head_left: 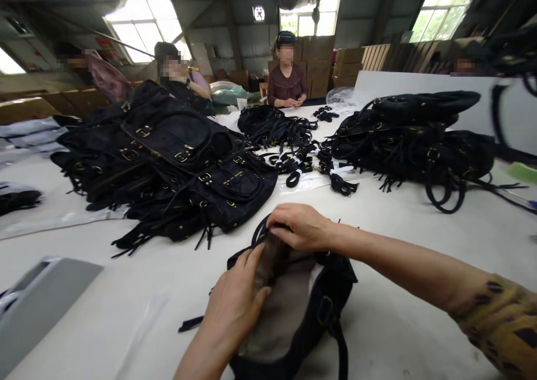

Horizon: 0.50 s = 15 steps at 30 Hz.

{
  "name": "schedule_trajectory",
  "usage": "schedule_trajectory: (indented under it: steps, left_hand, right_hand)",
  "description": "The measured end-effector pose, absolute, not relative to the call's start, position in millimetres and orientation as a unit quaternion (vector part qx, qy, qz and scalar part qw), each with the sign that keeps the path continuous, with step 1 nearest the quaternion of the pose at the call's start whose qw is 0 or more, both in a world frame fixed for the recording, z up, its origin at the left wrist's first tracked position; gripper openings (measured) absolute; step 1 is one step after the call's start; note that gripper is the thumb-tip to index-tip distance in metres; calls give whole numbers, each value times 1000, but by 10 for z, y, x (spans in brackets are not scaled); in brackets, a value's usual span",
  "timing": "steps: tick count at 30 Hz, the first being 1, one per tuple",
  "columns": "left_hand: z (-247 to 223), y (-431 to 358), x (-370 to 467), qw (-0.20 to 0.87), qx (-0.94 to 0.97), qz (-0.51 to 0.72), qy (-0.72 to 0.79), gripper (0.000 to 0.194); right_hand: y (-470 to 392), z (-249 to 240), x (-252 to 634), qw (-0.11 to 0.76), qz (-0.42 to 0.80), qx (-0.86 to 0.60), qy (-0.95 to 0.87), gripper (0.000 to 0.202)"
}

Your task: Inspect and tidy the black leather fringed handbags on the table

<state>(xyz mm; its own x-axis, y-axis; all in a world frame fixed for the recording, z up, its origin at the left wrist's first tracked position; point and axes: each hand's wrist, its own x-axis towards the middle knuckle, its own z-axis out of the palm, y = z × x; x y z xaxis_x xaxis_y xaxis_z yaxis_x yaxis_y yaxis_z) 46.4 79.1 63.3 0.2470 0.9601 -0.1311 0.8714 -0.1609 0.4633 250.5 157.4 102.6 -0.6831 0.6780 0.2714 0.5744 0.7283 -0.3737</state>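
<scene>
A black handbag [339, 290] lies on the table before me with its mouth spread apart, and its grey-brown lining [289, 307] shows. My left hand [232, 290] grips the left side of the opening, thumb on the lining side. At the far end of the mouth, my right hand [300, 227] has its fingers bent over the rim and closed on it. A dark strap loop stands up behind my right fingers. Another strap with a buckle hangs at the bag's right side.
Black bags with brass buckles are piled at left [168, 139] and right [411, 134]. Bundled black straps [277, 125] lie between them. A grey box-like object [50, 307] stands at the near left. One person [287, 83] sits across the table; others are further back.
</scene>
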Motion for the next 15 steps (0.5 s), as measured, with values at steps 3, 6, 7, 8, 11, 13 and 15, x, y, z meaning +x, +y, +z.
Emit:
schedule_trajectory:
  steps: [3,6,7,8,11,13,15]
  left_hand:
    - [506,882,457,289,733,117,604,69]
    - [367,1005,326,381,675,207,598,61]
    - [356,1024,273,407,657,231,591,58]
    - [374,1023,225,428,644,250,583,56]
    - [589,907,169,438,639,261,576,51]
    - [792,783,221,422,653,245,579,53]
    - [944,677,313,389,680,214,583,56]
  right_hand:
    - [1210,1053,2497,61,204,-294,-932,14]
    - [944,1096,2520,-186,202,-271,-923,23]
    - [905,1143,2555,-254,193,-273,-907,24]
    - [893,1210,2605,-300,185,-285,-891,25]
    - [989,1477,2803,-311,155,-365,-864,23]
    - [1078,1619,2891,-280,121,-421,-854,27]
    - [1095,1649,2867,-255,91,-452,-850,36]
